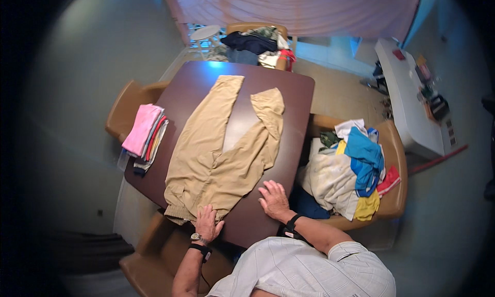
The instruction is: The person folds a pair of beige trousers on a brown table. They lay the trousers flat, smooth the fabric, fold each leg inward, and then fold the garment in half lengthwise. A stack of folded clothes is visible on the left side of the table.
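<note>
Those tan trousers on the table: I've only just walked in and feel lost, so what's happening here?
A person has the tan trousers spread on the dark brown table, waistband toward them. Their left hand rests at the waistband; their right hand is open beside the trousers. A folded clothes stack sits at the table's left edge, and a loose clothes heap fills the right-hand chair.

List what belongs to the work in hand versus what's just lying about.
In use: tan trousers, left hand on them; dark table beneath; likely folded clothes stack, clothes pile on right chair.
Lying about, apparently: white stool, clutter on white desk.
</note>
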Demonstrator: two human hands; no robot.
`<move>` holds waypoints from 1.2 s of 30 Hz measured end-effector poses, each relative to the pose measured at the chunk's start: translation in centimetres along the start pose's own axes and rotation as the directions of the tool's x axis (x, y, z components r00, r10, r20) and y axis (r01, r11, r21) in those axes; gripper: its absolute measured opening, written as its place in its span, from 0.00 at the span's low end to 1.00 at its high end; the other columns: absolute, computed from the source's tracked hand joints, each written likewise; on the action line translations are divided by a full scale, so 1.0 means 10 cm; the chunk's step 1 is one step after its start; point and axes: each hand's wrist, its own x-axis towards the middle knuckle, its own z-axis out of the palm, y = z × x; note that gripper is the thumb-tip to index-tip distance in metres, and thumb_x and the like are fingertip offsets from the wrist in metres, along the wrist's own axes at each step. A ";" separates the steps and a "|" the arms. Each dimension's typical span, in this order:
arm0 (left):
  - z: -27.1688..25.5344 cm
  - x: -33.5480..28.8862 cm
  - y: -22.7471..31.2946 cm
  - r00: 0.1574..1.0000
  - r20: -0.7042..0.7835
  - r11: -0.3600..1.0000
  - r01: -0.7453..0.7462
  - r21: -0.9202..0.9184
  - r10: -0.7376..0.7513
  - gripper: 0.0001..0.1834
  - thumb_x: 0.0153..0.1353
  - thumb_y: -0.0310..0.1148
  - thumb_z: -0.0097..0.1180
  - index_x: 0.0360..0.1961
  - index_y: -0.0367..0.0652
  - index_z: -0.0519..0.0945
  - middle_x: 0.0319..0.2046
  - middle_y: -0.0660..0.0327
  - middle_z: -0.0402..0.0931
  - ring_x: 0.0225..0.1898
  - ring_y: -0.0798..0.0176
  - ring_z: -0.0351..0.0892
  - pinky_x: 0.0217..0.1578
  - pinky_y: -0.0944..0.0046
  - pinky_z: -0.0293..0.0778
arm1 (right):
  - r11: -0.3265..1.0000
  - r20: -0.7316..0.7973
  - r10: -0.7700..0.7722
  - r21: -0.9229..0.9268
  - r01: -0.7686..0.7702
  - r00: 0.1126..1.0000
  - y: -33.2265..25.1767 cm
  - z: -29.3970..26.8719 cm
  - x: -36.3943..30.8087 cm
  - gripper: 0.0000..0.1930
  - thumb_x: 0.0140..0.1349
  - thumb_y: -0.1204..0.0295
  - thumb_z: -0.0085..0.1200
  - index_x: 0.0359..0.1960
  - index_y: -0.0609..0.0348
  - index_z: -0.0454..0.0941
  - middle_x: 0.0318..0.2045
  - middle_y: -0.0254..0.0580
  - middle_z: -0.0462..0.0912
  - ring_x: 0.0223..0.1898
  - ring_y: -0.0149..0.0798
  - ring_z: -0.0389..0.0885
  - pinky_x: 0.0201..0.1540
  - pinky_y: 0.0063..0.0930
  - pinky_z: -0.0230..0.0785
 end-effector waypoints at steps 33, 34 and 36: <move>0.06 0.12 0.32 0.914 -0.105 0.909 0.369 -0.194 -0.393 0.12 0.64 0.28 0.71 0.49 0.48 0.90 0.70 0.48 0.79 0.75 0.39 0.74 0.78 0.30 0.60 | 0.895 0.031 0.443 0.037 -0.444 0.896 1.89 0.20 4.49 0.12 0.74 0.64 0.55 0.48 0.59 0.81 0.44 0.66 0.90 0.49 0.72 0.87 0.54 0.66 0.78; 0.06 0.20 0.31 0.921 -0.105 0.915 0.348 -0.205 -0.374 0.12 0.64 0.28 0.71 0.49 0.48 0.90 0.69 0.48 0.80 0.75 0.39 0.75 0.78 0.30 0.60 | 0.945 -0.128 0.323 0.088 -0.314 0.938 2.08 0.06 4.56 0.12 0.72 0.63 0.60 0.48 0.58 0.82 0.43 0.62 0.90 0.46 0.64 0.90 0.51 0.58 0.80; 0.03 0.23 0.30 0.930 -0.097 0.919 0.326 -0.222 -0.354 0.12 0.64 0.28 0.72 0.48 0.48 0.90 0.68 0.48 0.81 0.75 0.39 0.75 0.77 0.31 0.61 | 0.879 -0.122 0.366 0.371 -0.300 0.922 2.30 -0.30 4.66 0.13 0.72 0.64 0.64 0.51 0.59 0.83 0.38 0.51 0.91 0.41 0.49 0.91 0.46 0.45 0.82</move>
